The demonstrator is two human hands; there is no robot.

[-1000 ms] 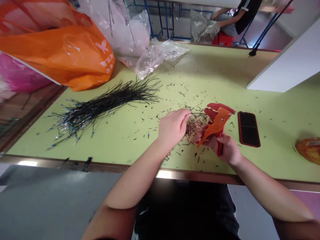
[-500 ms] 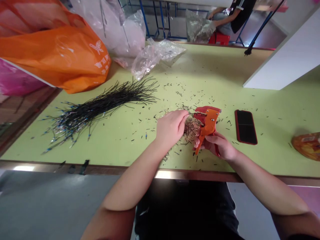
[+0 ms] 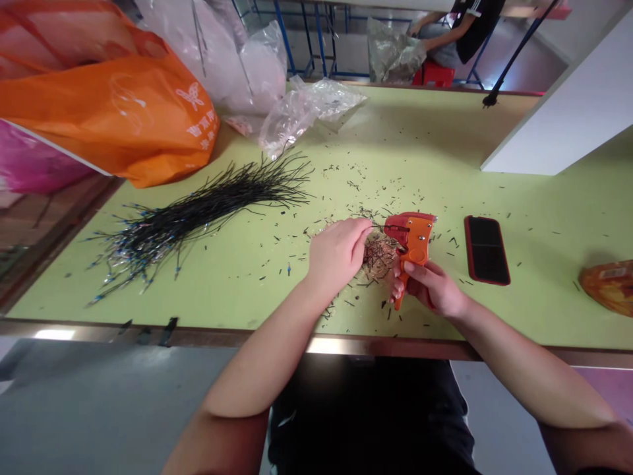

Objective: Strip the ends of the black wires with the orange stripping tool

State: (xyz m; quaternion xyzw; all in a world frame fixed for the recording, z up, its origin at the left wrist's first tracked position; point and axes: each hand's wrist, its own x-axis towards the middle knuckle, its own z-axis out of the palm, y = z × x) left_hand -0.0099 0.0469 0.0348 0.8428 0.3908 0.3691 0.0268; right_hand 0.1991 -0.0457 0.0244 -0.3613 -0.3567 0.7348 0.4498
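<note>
My left hand point(image 3: 339, 249) is closed in a pinch on a thin black wire point(image 3: 378, 227). The wire's end reaches into the jaws of an orange and red wire stripper point(image 3: 417, 241). Around the stripper's handles my right hand point(image 3: 430, 287) is wrapped, with the handles squeezed close together. Beneath and between the hands lies a pile of black insulation scraps and bare copper bits point(image 3: 378, 258). To the left rests a large bundle of black wires point(image 3: 212, 201), with blue-tipped ends towards the near left.
A phone point(image 3: 487, 249) and a tub with an orange label point(image 3: 610, 287) are on the right. An orange bag point(image 3: 113, 112) and clear plastic bags point(image 3: 306, 112) stand at the back left. A white panel point(image 3: 568, 99) rises at the right. Another person point(image 3: 467, 36) sits beyond the table.
My right hand has squeezed the stripper's handles together, and its jaws have closed around the wire end. My left hand has barely moved.
</note>
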